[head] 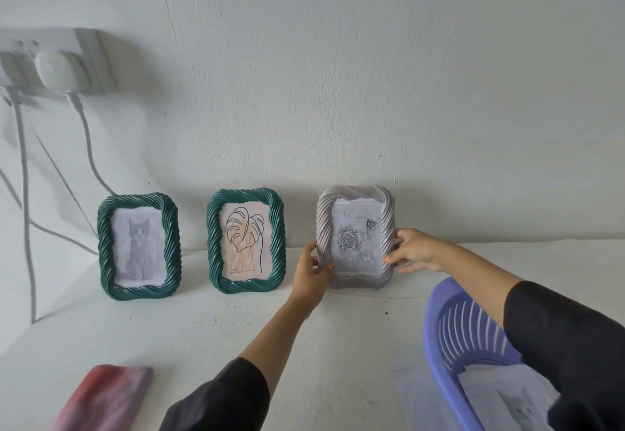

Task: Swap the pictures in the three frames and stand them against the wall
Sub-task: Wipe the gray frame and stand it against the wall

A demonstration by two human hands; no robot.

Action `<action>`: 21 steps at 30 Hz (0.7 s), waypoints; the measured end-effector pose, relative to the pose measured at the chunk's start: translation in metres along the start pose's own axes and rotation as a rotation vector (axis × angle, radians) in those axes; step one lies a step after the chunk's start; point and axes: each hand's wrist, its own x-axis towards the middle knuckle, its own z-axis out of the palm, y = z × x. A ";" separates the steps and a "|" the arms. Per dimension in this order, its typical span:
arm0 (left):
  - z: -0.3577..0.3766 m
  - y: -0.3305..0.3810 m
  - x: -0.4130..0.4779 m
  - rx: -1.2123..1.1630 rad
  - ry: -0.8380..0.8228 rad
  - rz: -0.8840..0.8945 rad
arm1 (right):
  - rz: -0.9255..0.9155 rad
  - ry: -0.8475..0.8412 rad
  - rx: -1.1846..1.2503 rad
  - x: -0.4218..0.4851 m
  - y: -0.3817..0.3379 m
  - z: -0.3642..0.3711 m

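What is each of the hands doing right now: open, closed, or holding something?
Left hand: closed, gripping the silver frame by its left edge.
Right hand: closed, gripping the same frame's right edge.

White table (236,322). Standing along the far edge by the wall: green cat frame (138,248) at 10 o'clock, green leaf frame (246,241) at 12, silver rose frame (355,238) at 1. Red-pink cloth (101,397) at 7. Lilac slotted basket (453,336) at 5.
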 end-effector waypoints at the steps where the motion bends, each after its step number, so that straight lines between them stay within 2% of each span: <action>1: 0.000 0.000 0.000 0.012 0.001 0.000 | 0.003 0.003 -0.001 0.000 0.000 0.000; 21: 0.000 0.003 0.001 0.154 -0.002 -0.024 | 0.008 0.024 -0.086 -0.001 0.005 0.000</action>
